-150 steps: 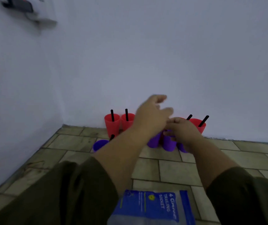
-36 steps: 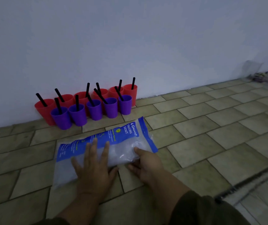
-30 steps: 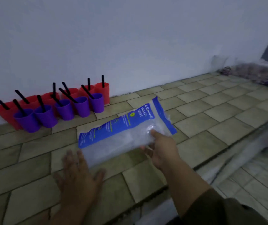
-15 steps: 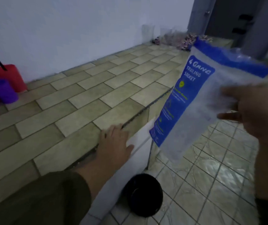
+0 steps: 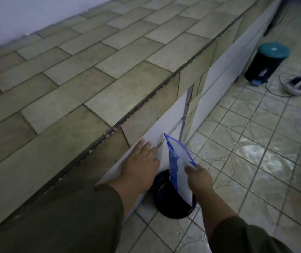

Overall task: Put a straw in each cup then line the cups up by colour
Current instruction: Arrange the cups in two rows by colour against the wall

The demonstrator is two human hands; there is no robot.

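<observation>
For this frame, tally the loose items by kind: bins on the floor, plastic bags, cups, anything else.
Bins: 2, the dark open bin under the hands and the teal-lidded bin
Plastic bags: 1, the blue-and-clear bag in the right hand
Cups: 0 in view
White object with cord: 1
Total: 4

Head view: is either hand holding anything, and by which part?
The right hand pinches the blue and clear bag at its side edge, lower end over the black bin. The left hand holds nothing, flat on the white counter front.
</observation>
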